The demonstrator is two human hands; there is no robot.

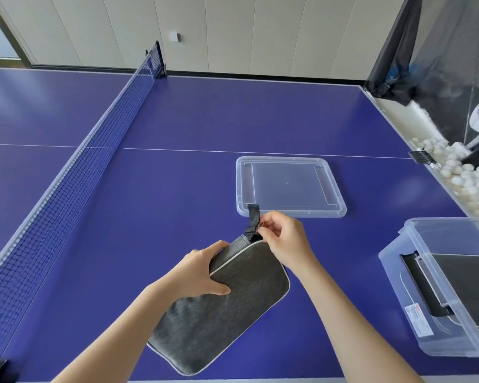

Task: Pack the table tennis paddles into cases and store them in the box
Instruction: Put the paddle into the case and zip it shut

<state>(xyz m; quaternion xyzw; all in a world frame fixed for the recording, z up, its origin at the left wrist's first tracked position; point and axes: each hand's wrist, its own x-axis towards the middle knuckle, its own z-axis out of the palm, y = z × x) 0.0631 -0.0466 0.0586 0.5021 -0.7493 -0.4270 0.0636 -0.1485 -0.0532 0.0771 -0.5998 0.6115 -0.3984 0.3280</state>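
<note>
left hand grips grey case; right hand pinches zipper.

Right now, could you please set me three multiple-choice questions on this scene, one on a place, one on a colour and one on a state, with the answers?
1. Where is the clear lid?
A. standing on edge
B. leaning on the net
C. flat on the table

2. What colour is the held case?
A. grey
B. red
C. yellow

3. What is the right hand doing?
A. lying flat on the table
B. pinching the zipper pull
C. holding a ball

Answers:
1 C: the lid lies flat on the blue surface beyond the hands, while the box stands open at the right.
2 A: it is grey fabric with pale piping, gripped by the left hand.
3 B: its fingertips pinch the pull beside the black strap.
</note>
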